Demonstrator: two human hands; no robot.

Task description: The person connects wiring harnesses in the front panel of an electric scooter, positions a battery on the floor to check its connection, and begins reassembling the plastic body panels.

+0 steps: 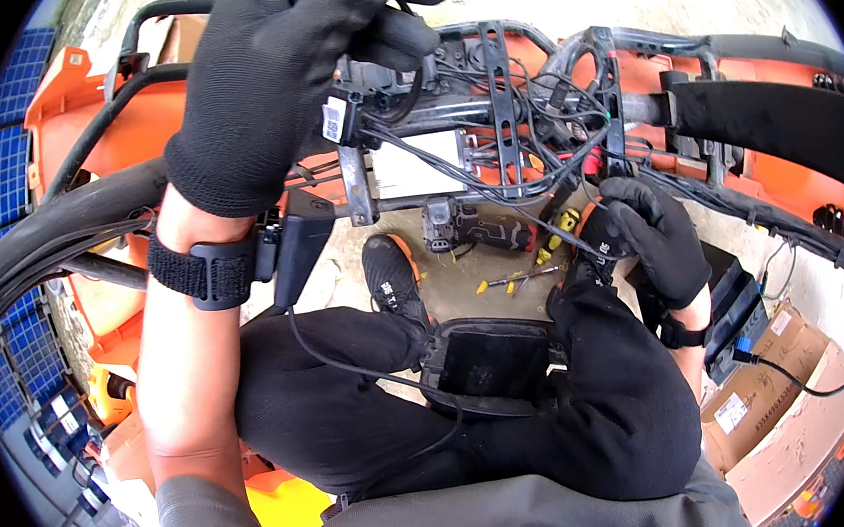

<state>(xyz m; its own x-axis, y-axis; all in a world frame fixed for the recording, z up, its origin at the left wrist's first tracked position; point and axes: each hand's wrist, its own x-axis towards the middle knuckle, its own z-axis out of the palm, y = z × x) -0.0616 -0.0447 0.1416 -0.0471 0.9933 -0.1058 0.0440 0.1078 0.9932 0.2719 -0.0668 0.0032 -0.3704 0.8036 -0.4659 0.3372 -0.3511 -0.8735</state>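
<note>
Both my hands wear black knit gloves. My left hand (309, 58) is raised over the left part of an orange vehicle frame, its fingers curled round a black cable (415, 93) that loops down below them. Lower on the right, my right hand (656, 243) is closed in a pinch at a thin black cable (565, 236) beside my shoe; the fingertips partly hide the grip. Between the hands lies a tangle of black wires (544, 167), running over a silver box (419, 166) and slotted black metal brackets (502, 106). A black connector with a white label (339, 120) hangs just under my left hand.
On the floor between my shoes lie a power drill (494, 229), a yellow-black screwdriver (560, 231) and smaller tools (519, 280). An open black case (496, 362) sits between my legs. A black box (731, 297) and a cardboard box (783, 372) stand right.
</note>
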